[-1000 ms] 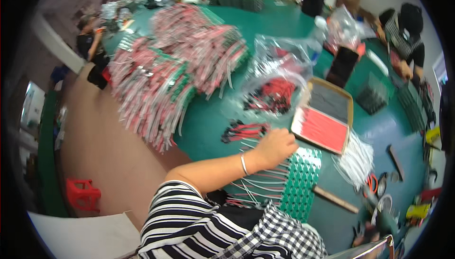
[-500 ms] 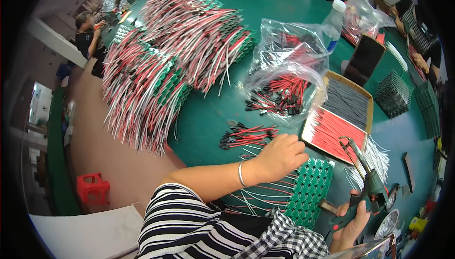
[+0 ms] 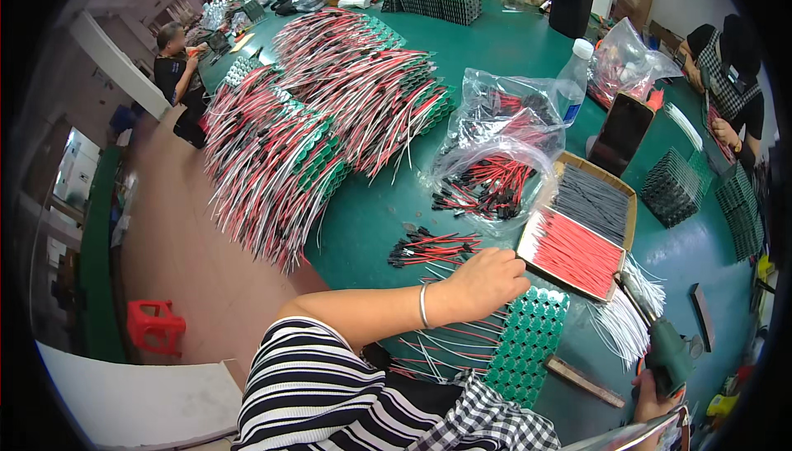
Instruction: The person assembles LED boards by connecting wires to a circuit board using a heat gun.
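My left hand (image 3: 488, 279) hovers at the upper edge of a green circuit board panel (image 3: 528, 331), fingers curled together; what they pinch, if anything, is hidden. Red and white wires (image 3: 445, 344) stick out from the panel's left side, partly under my forearm. In my right hand (image 3: 652, 401), at the lower right, is a green soldering gun (image 3: 670, 352), its metal barrel pointing up and left over loose white wires (image 3: 615, 331). Just beyond my left hand lies a small pile of red and black wire leads (image 3: 433, 246).
A cardboard tray (image 3: 634, 213) holds red and dark wires. Behind it stand a phone (image 3: 620, 133) and a bottle (image 3: 573, 80), beside a plastic bag (image 3: 503, 105) of leads. Wired boards (image 3: 272, 154) heap up at left. A wooden strip (image 3: 586, 382) lies right of the panel. Co-workers sit across.
My right hand has drawn the soldering gun right and down, away from the panel, uncovering the wooden strip. My left hand has shifted slightly. The whole view has tilted a little.
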{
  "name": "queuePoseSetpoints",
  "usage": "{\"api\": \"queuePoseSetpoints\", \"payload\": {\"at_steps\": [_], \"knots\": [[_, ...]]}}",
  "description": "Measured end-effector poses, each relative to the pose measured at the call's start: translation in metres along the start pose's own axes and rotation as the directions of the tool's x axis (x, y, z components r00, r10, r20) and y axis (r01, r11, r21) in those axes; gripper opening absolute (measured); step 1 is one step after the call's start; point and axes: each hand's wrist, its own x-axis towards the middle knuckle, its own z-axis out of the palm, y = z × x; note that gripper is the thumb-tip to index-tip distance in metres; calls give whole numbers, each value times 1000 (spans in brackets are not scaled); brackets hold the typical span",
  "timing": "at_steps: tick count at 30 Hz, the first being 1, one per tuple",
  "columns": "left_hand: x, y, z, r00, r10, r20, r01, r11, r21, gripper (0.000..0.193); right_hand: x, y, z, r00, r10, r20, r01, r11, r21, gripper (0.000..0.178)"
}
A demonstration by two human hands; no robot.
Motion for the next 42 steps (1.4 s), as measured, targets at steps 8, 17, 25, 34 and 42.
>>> {"api": "queuePoseSetpoints", "payload": {"at_steps": [8, 17, 25, 34, 42], "knots": [[5, -12, 13, 993, 79, 85, -76, 996, -43, 15, -18, -15, 82, 896, 428, -121, -301, 784, 543, 41], [13, -15, 1, 997, 58, 44, -58, 998, 0, 21, -30, -41, 81, 891, 369, 265, -426, 881, 205, 65], [3, -15, -2, 997, 60, 59, -57, 997, -48, 21, -45, -35, 91, 900, 254, 353, -305, 947, 96, 58], [6, -18, 0, 997, 73, 21, -71, 996, -59, 21, -35, -39, 105, 913, 217, 347, -233, 973, 5, 28], [5, -18, 0, 997, 79, 13, -78, 996, -32, 21, -37, -40, 106, 903, 250, 350, -246, 968, -55, 29]]}}
